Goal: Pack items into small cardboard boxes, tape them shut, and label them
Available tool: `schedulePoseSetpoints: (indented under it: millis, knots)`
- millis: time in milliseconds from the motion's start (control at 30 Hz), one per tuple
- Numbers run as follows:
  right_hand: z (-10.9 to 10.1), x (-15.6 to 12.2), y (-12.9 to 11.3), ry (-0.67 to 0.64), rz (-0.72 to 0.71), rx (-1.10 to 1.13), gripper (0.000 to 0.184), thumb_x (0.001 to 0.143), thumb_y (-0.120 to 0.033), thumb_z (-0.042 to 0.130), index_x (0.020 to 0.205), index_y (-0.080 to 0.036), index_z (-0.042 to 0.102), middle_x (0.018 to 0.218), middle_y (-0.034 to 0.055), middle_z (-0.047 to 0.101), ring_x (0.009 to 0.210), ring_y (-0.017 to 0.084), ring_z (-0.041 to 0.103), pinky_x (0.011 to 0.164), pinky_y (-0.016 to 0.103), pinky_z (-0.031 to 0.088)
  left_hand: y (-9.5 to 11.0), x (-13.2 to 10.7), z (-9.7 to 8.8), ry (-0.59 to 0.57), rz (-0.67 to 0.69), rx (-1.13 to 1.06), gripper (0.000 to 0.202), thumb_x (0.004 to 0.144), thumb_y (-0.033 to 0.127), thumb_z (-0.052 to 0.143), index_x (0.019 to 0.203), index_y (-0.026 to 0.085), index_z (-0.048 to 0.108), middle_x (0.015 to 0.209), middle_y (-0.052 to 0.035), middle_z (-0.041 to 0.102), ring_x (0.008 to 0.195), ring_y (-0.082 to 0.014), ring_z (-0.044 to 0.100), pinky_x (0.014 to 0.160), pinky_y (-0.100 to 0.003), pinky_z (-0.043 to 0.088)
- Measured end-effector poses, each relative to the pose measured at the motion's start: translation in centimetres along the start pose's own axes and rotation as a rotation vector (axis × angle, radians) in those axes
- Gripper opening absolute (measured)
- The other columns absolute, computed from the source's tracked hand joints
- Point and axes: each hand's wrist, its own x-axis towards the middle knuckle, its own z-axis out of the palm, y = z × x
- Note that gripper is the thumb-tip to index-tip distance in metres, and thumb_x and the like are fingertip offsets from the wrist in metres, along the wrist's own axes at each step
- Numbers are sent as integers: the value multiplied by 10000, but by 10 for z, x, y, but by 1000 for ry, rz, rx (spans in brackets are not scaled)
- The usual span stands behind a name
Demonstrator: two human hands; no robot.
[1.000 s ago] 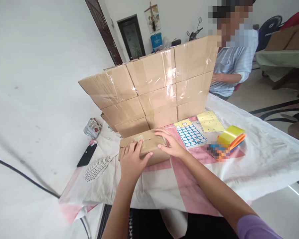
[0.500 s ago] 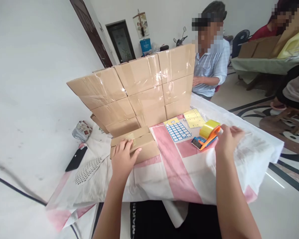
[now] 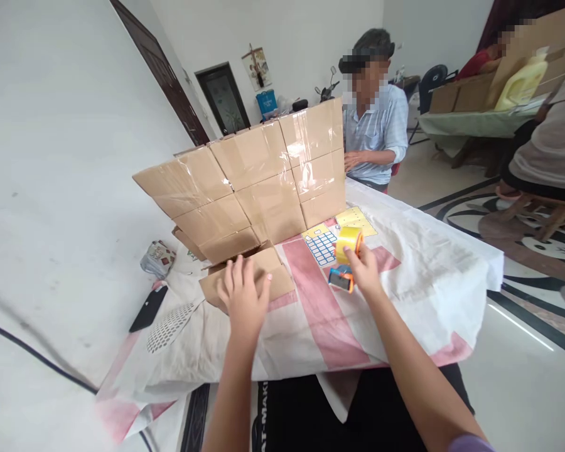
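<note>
A small cardboard box (image 3: 279, 271) sits on the cloth-covered table in front of the stacked boxes, its top parted with a dark gap showing. My left hand (image 3: 245, 294) lies on the box's near flap, fingers spread and pointing away from me. To the right, my right hand (image 3: 365, 269) is closed around a tape dispenser (image 3: 343, 278) with an orange and blue body and a dark cutter end. A roll of yellow tape (image 3: 348, 243) is mounted on it. The dispenser is held just over the cloth, apart from the box.
Taped cardboard boxes (image 3: 266, 188) form a wall behind the small box. A dark phone-like slab (image 3: 149, 309) and a crumpled packet (image 3: 157, 258) lie at the left. Across the table sits a person (image 3: 376, 125). The printed tablecloth (image 3: 433, 295) hangs over the near edge.
The right hand has moved left with the tape dispenser, nearer the box. The box's top flaps have come apart and the near flap tilts toward me. The view has shifted slightly.
</note>
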Motion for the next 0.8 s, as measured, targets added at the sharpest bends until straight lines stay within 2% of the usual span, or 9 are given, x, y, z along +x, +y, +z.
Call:
schedulePoseSetpoints:
  millis: [67, 133, 200, 267, 367, 433, 600, 700, 800]
  knots:
    - [23, -20, -19, -90, -63, 72, 374, 915, -566, 584, 960, -195, 606, 842, 44, 668, 713, 197, 597, 667, 319, 492, 29, -17, 8, -44, -19, -217, 392, 970, 421, 562, 1315, 253, 642, 1474, -133, 579, 1417, -347, 453, 1190, -609, 218]
    - [42, -37, -34, -173, -148, 99, 388, 992, -554, 468, 871, -204, 584, 762, 27, 617, 655, 177, 548, 628, 304, 450, 52, -36, 20, -172, -72, -538, 258, 947, 403, 595, 1119, 266, 731, 1342, -108, 659, 1316, -317, 551, 1146, -540, 340]
    - [53, -47, -42, -219, -229, 65, 449, 1043, -529, 356, 772, -211, 521, 682, 10, 549, 590, 157, 485, 583, 295, 390, 65, -50, 32, -233, -169, -842, 231, 934, 411, 611, 954, 229, 752, 1187, -108, 694, 1156, -277, 639, 1027, -437, 478]
    - [59, -51, -42, -222, -275, -5, 474, 1063, -509, 301, 720, -220, 454, 631, -4, 493, 547, 144, 431, 555, 295, 337, 69, -57, 39, -225, -255, -979, 275, 928, 432, 613, 867, 200, 748, 1114, -107, 680, 1064, -247, 661, 914, -356, 537]
    - [63, -48, -30, -193, -313, -102, 485, 1064, -527, 273, 707, -230, 413, 605, -10, 462, 532, 144, 409, 549, 302, 302, 68, -53, 37, -166, -327, -1017, 291, 891, 453, 659, 832, 193, 777, 1126, -101, 648, 1106, -239, 634, 900, -312, 534]
    - [65, -43, -21, -155, -327, -134, 501, 1056, -560, 259, 706, -234, 407, 601, -8, 457, 534, 149, 413, 555, 307, 305, 68, -46, 28, -181, -365, -1055, 280, 868, 452, 692, 838, 194, 794, 1041, -84, 664, 1049, -223, 640, 891, -301, 524]
    - [59, -25, -18, 83, -193, -72, 530, 1037, -620, 286, 696, -236, 416, 596, -9, 445, 544, 156, 407, 543, 310, 312, 71, -47, 10, -538, -446, -1076, 339, 874, 479, 667, 832, 156, 764, 655, -2, 595, 631, -124, 540, 627, -243, 439]
    - [45, -12, -24, 174, -94, 19, 545, 1001, -672, 350, 680, -236, 410, 612, -8, 438, 565, 154, 385, 540, 309, 319, 70, -59, 11, -660, -441, -1051, 364, 850, 487, 669, 736, 146, 724, 636, 2, 581, 571, -106, 488, 579, -239, 395]
    - [35, -6, -30, 134, -58, 69, 542, 978, -686, 401, 680, -234, 427, 638, -4, 442, 593, 158, 397, 569, 312, 352, 67, -68, 17, -708, -422, -1036, 376, 846, 498, 656, 719, 149, 716, 599, 9, 553, 574, -115, 488, 592, -246, 393]
